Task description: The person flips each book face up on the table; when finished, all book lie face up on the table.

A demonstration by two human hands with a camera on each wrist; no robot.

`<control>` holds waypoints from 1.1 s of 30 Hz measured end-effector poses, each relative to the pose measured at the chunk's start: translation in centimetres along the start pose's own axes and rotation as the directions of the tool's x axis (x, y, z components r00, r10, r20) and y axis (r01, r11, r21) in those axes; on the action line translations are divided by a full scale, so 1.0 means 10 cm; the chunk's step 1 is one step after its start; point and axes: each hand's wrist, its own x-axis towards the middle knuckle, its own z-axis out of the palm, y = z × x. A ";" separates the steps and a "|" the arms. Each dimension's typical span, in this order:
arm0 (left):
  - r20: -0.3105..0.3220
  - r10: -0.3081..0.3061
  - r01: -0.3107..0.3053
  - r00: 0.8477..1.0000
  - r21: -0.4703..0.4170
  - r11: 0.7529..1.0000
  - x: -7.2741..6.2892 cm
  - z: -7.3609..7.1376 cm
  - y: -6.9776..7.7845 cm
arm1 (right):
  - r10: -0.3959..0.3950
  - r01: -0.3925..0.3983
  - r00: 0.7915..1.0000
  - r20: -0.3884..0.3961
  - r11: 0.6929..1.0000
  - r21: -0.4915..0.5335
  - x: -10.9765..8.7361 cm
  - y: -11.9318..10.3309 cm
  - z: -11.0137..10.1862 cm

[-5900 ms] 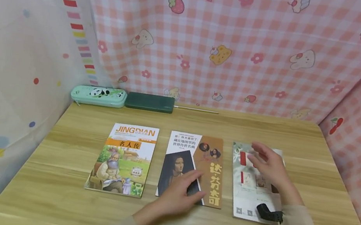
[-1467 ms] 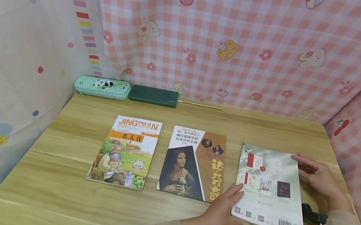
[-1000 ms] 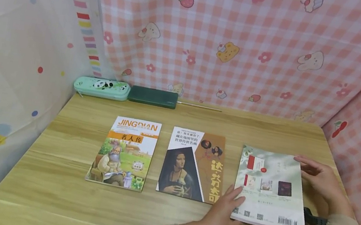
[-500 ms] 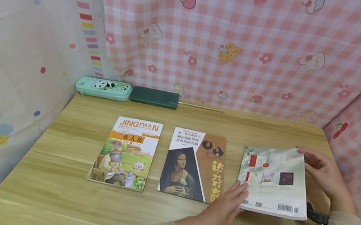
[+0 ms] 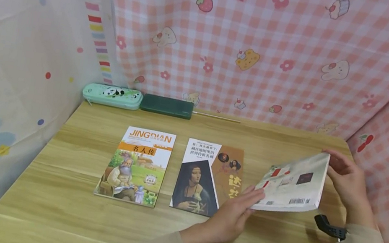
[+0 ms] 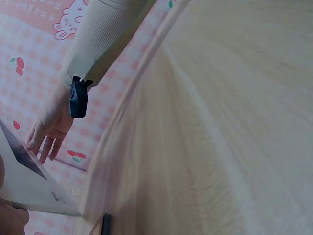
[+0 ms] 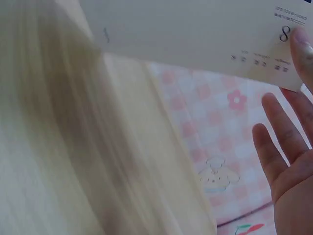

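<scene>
A pale green-and-white magazine is raised off the table at the right, tilted with its right side higher, its back with small pictures and a barcode facing up. My left hand pinches its lower left edge. At the upper right corner, my right hand grips it; in the right wrist view the thumb lies on the cover printed with an "8". Beside my left hand lies a brown-and-white book with a portrait, partly covered by that hand. Further left is a book with an orange title band, lying flat.
Along the back edge of the wooden table lie a mint pencil case with pandas, a dark green case and a thin rod. A pink checked cloth hangs behind, and more cloth hangs at both sides.
Earlier the magazine lay flat under my right hand, with my left hand over the middle book. Both hands then took its edges; its right side has now risen and the magazine tilts leftward.
</scene>
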 end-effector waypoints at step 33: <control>0.053 -0.450 0.367 0.891 -0.665 0.650 0.02 0.16 0.01 | 0.317 -0.318 0.943 -0.105 0.757 -0.570 0.26 0.04 0.31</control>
